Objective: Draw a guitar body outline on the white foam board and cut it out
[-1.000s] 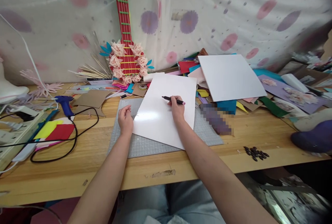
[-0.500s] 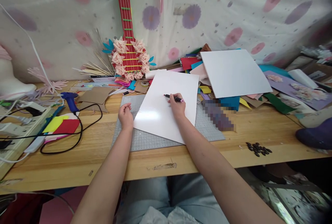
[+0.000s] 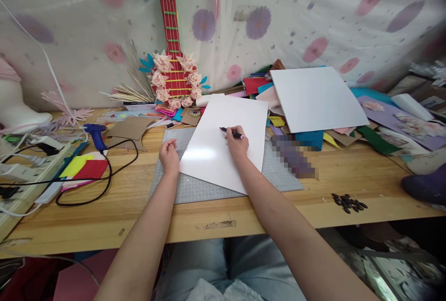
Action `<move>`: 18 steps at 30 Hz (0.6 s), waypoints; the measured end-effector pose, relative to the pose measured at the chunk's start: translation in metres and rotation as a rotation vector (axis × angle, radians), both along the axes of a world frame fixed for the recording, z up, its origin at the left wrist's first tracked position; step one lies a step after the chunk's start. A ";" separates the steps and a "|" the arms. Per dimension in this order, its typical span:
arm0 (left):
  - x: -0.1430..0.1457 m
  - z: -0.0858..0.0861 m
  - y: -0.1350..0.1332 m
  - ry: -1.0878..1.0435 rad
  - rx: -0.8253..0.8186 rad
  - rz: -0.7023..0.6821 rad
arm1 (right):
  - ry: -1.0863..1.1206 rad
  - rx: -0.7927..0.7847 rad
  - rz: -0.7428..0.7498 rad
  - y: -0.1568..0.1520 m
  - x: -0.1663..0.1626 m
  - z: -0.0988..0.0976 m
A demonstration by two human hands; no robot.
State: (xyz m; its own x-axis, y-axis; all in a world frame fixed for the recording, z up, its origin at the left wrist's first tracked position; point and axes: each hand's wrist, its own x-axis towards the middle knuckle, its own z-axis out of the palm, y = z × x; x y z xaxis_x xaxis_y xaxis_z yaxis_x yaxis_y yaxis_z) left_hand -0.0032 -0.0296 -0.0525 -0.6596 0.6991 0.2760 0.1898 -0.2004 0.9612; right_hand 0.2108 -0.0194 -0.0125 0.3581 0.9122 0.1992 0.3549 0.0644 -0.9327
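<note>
A white sheet (image 3: 223,152) lies tilted on a grey cutting mat (image 3: 195,187) on the wooden table. My right hand (image 3: 237,145) is closed round a black marker with a pink end (image 3: 232,133), its tip resting on the sheet near the middle. My left hand (image 3: 169,157) rests on the mat at the sheet's left edge, fingers curled loosely with nothing visible in them.
A second white board (image 3: 315,99) lies on a heap of coloured paper at the back right. A red paper guitar with pink flowers (image 3: 173,78) leans on the curtain. A blue glue gun (image 3: 95,133) and black cable lie left. Dark seeds (image 3: 348,202) sit near the front edge.
The view shifted slightly. My right hand and the marker stay at about the same spot on the sheet. The left hand has barely moved.
</note>
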 end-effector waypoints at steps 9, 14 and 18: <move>0.001 0.001 0.000 -0.007 0.002 0.003 | -0.064 0.009 0.152 -0.006 -0.007 0.003; 0.000 -0.001 0.000 0.005 0.008 0.007 | -0.057 0.034 0.178 -0.007 -0.008 0.004; 0.001 0.000 0.000 0.003 0.000 0.013 | -0.055 0.021 0.064 -0.004 -0.006 0.001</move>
